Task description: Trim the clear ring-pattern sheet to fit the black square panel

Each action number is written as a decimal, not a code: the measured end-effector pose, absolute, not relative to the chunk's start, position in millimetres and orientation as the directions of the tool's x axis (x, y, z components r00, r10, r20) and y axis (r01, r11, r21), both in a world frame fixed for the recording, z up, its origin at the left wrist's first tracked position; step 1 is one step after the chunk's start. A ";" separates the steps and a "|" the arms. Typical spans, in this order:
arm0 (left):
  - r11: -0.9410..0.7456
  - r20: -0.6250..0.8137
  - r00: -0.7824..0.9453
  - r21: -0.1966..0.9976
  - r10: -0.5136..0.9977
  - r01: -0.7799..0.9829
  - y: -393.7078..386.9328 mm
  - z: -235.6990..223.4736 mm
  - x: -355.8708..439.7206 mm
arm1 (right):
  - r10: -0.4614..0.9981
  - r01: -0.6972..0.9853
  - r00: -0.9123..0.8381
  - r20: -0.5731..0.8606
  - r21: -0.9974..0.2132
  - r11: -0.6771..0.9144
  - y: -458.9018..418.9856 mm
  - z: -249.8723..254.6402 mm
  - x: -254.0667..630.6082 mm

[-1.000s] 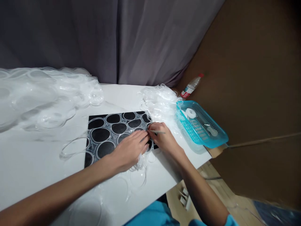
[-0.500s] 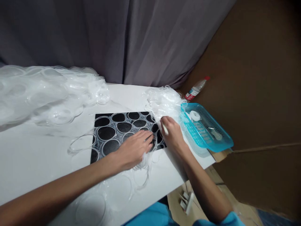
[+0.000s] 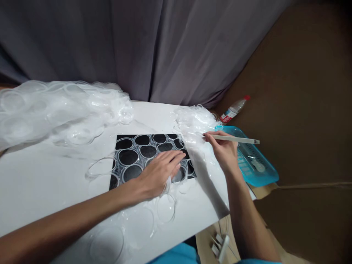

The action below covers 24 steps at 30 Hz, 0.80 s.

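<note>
My left hand (image 3: 159,170) lies flat on a clear plastic sheet with several rings, its fingers stretched out. Beneath that sheet is a black rectangular board (image 3: 143,140), which shows dark through the rings. A loose bit of clear film (image 3: 167,187) sticks out by the left thumb. My right hand (image 3: 225,154) is closed around a slim white pen-like tool (image 3: 239,139), its dark tip pointing left. The tip hovers beside a heap of clear plastic scraps (image 3: 195,119); whether it touches them I cannot tell.
A large stack of clear ringed sheets (image 3: 63,110) covers the table's (image 3: 41,190) back left. Loose clear rings (image 3: 107,244) lie near the front edge. On the right are a blue plastic basket (image 3: 271,178), a red-capped bottle (image 3: 233,110) and a brown wall. A power strip (image 3: 224,249) sits below.
My right hand has lifted off the sheet's right edge and moved right, and the tool now lies sideways in it. My left hand stays on the sheet with its fingers straighter.
</note>
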<state>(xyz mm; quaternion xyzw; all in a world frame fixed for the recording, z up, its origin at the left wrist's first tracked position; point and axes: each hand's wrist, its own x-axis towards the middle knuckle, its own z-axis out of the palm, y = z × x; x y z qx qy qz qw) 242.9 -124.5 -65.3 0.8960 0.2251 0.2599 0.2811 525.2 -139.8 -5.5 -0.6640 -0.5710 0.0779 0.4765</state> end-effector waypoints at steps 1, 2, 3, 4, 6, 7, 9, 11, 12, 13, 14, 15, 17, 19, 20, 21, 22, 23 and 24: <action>-0.696 0.336 0.729 0.669 0.596 0.261 -124.1 -59.9 242.0 | 0.849 0.616 0.348 0.398 -0.779 0.113 -144.5 -3.9 513.9; -0.651 0.332 0.694 0.714 0.639 0.258 -123.3 -55.3 241.1 | 0.864 0.554 0.350 0.362 -0.824 0.120 -148.9 -3.0 503.4; -0.609 0.328 0.662 0.754 0.673 0.245 -122.1 -51.8 240.4 | 0.880 0.495 0.339 0.332 -0.859 0.133 -152.8 -2.7 493.7; -0.571 0.325 0.636 0.790 0.700 0.225 -120.6 -49.4 239.8 | 0.897 0.439 0.318 0.307 -0.886 0.148 -156.4 -2.9 484.9; -0.496 0.299 0.610 0.849 0.734 0.180 -117.0 -47.7 238.9 | 0.928 0.343 0.261 0.267 -0.924 0.170 -162.5 -4.3 469.9; -0.459 0.276 0.613 0.873 0.740 0.162 -115.2 -47.9 238.7 | 0.938 0.306 0.237 0.254 -0.935 0.176 -165.1 -5.3 463.6; -0.388 0.214 0.635 0.910 0.743 0.147 -112.3 -49.0 238.6 | 0.951 0.247 0.203 0.234 -0.952 0.182 -169.6 -7.2 453.1; -0.351 0.175 0.655 0.925 0.735 0.146 -110.5 -50.4 239.1 | 0.957 0.199 0.189 0.218 -0.963 0.180 -173.2 -8.6 445.4; -0.350 0.174 0.658 0.925 0.733 0.145 -109.9 -51.1 239.5 | 0.960 0.179 0.185 0.209 -0.968 0.176 -174.7 -9.1 442.5; -0.356 0.179 0.659 0.923 0.730 0.144 -109.4 -51.7 240.0 | 0.963 0.161 0.180 0.198 -0.972 0.170 -176.0 -9.4 440.4; -0.365 0.186 0.662 0.920 0.726 0.142 -109.0 -52.3 240.4 | 0.966 0.147 0.178 0.189 -0.976 0.164 -177.1 -9.7 438.9; -0.373 0.191 0.665 0.917 0.722 0.141 -108.5 -52.9 240.8 | 0.967 0.137 0.181 0.181 -0.978 0.158 -178.1 -10.0 438.0; -0.387 0.195 0.667 0.909 0.719 0.152 -107.4 -53.7 241.2 | 0.965 0.126 0.201 0.171 -0.981 0.147 -179.6 -10.8 437.7; -0.403 0.200 0.662 0.899 0.722 0.168 -106.2 -53.8 240.8 | 0.959 0.130 0.230 0.165 -0.982 0.138 -180.6 -12.4 438.8; -0.410 0.203 0.656 0.895 0.727 0.177 -105.6 -53.6 240.4 | 0.956 0.135 0.244 0.162 -0.982 0.132 -181.0 -13.7 439.6; -0.413 0.203 0.652 0.892 0.731 0.185 -104.9 -53.3 239.9 | 0.954 0.140 0.256 0.157 -0.982 0.124 -181.4 -15.4 440.5; -0.410 0.200 0.648 0.892 0.735 0.190 -104.1 -53.0 239.3 | 0.952 0.136 0.267 0.148 -0.984 0.115 -181.7 -17.4 441.3; -0.405 0.196 0.644 0.894 0.740 0.192 -103.2 -52.7 238.7 | 0.951 0.116 0.277 0.134 -0.988 0.106 -182.0 -19.6 442.1; -0.396 0.193 0.638 0.898 0.745 0.191 -102.3 -52.5 238.2 | 0.951 0.072 0.289 0.114 -0.993 0.097 -182.3 -22.2 442.7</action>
